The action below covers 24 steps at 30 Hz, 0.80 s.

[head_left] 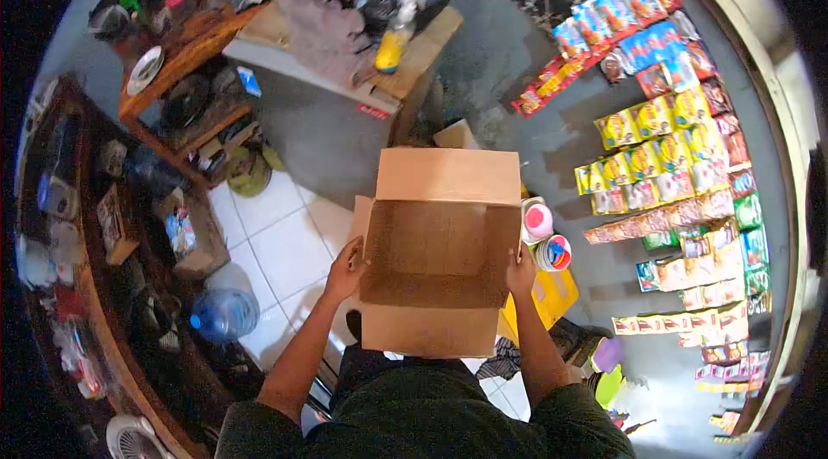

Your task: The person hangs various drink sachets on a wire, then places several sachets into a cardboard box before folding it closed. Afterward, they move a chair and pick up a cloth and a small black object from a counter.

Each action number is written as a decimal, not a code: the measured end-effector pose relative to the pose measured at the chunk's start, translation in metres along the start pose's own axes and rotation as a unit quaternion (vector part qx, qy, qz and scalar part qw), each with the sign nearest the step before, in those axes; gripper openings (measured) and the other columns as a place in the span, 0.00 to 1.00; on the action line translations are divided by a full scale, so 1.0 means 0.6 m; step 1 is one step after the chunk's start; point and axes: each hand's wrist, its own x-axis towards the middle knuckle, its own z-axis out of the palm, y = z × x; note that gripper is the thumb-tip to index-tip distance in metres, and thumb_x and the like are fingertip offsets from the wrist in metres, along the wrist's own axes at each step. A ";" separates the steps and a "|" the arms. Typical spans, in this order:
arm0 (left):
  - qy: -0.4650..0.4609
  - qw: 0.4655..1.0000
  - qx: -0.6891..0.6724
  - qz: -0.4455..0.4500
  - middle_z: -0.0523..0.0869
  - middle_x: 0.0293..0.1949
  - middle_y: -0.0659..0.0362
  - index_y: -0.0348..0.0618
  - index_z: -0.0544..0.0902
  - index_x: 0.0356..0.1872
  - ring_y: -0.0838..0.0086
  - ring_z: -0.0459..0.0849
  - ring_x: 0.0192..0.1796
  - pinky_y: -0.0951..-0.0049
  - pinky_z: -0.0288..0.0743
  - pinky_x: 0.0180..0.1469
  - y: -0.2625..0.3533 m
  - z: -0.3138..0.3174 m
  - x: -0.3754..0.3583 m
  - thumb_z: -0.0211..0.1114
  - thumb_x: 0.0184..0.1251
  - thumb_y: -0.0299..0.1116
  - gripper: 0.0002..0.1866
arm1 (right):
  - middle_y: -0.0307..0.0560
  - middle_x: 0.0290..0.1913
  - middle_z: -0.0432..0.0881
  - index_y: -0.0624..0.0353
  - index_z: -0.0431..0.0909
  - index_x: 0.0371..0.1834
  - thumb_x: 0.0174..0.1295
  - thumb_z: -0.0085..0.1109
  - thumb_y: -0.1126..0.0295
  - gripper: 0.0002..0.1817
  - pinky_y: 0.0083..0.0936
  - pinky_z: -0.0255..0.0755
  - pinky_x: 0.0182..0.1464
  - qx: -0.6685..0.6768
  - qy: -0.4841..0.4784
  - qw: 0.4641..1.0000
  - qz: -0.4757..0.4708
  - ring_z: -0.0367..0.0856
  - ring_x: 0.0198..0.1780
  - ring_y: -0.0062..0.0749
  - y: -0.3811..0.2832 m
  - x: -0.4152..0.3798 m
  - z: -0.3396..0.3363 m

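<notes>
An open cardboard box is held up in front of my body, its mouth facing me. The far flap and near flap are folded outward, and nothing shows inside it. My left hand grips the left side, fingers closed around the edge by the left flap. On the opposite side my right hand is closed on the right wall, with the thumb up along its edge. The box hides part of the floor and of my legs.
Snack and drink sachets hang in rows on the right wall. A blue water jug stands on the tiles at left, beside wooden shelves. Ahead, a table carries a yellow spray bottle. Tubs sit right of the box.
</notes>
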 end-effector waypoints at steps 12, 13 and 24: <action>-0.048 0.997 0.040 0.034 0.68 0.68 0.47 0.41 0.63 0.70 0.60 0.68 0.68 0.66 0.64 0.67 0.021 0.059 0.076 0.68 0.62 0.41 0.37 | 0.59 0.44 0.82 0.50 0.76 0.56 0.67 0.50 0.61 0.16 0.45 0.73 0.48 0.024 0.118 0.990 0.068 0.79 0.47 0.58 0.004 0.197 -0.048; -0.040 0.996 0.043 0.062 0.67 0.68 0.47 0.40 0.63 0.70 0.59 0.68 0.69 0.65 0.63 0.67 0.042 0.075 0.081 0.68 0.62 0.42 0.38 | 0.59 0.44 0.82 0.50 0.76 0.56 0.67 0.50 0.61 0.16 0.45 0.73 0.48 0.028 0.115 0.990 0.071 0.79 0.47 0.58 0.012 0.213 -0.048; -0.027 0.994 0.104 -0.014 0.64 0.69 0.42 0.35 0.56 0.71 0.60 0.61 0.73 0.64 0.57 0.72 0.105 0.201 0.217 0.72 0.57 0.49 0.48 | 0.57 0.42 0.82 0.49 0.75 0.57 0.66 0.52 0.60 0.17 0.47 0.73 0.45 0.014 0.044 0.999 0.017 0.80 0.44 0.57 0.057 0.369 -0.037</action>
